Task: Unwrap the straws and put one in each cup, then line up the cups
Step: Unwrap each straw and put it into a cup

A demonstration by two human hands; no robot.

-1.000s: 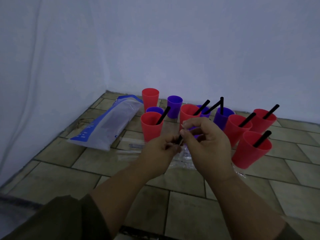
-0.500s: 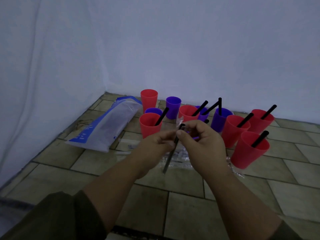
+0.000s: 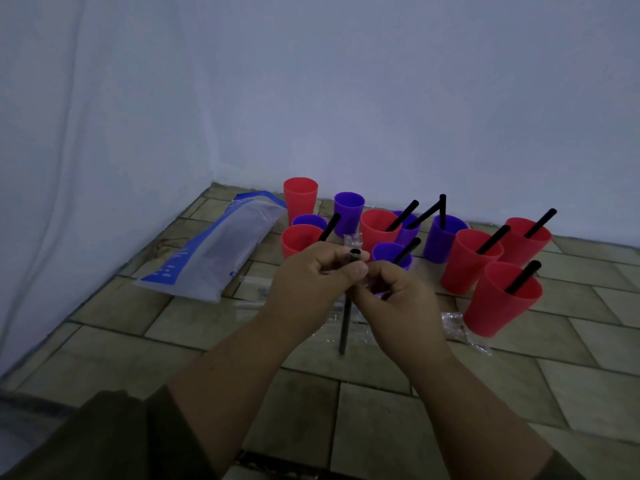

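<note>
Black straw [image 3: 346, 313] hangs near-vertical; L hand [image 3: 308, 282] & R hand [image 3: 398, 299] both pinch it near top, fingers curled, forearms converging.

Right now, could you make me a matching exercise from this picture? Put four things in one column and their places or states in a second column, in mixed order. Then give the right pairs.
Things
1. straw not in any cup
2. plastic bag
3. red cup at the back left
4. red cup nearest on the right

States
A. stands with a straw inside
B. pinched by the left hand and right hand, hangs nearly upright
C. lies on the floor at the left
D. stands, no straw sticks out

Pairs: 1-B, 2-C, 3-D, 4-A
</note>
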